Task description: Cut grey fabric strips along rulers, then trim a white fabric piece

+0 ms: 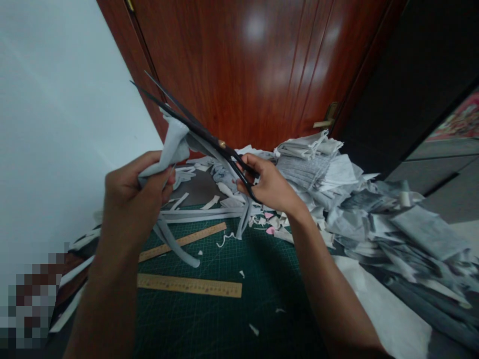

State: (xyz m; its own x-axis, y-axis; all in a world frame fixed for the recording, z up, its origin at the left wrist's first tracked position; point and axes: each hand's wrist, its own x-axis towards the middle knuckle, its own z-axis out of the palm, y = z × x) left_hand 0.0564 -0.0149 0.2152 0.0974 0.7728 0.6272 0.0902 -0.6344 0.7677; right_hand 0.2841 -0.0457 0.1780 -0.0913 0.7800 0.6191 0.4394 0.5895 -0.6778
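My left hand (140, 187) is closed round a piece of light grey fabric (174, 137), bunched at the top, with a narrow strip hanging below the fist. In my right hand (264, 182) are large black scissors (204, 132), fingers in the handle loops. The blades point up and to the left, slightly apart at the tips. They cross the upper end of the fabric; whether it lies between them I cannot tell. Another grey strip hangs below the scissors near my right hand.
A green cutting mat (209, 319) bears two wooden rulers (190, 285) and small scraps. Long grey strips (209, 214) lie across its far side. Heaped fabric (325, 174) fills the right side. Behind stand a brown wooden door (239, 75) and, at left, a white wall (67, 109).
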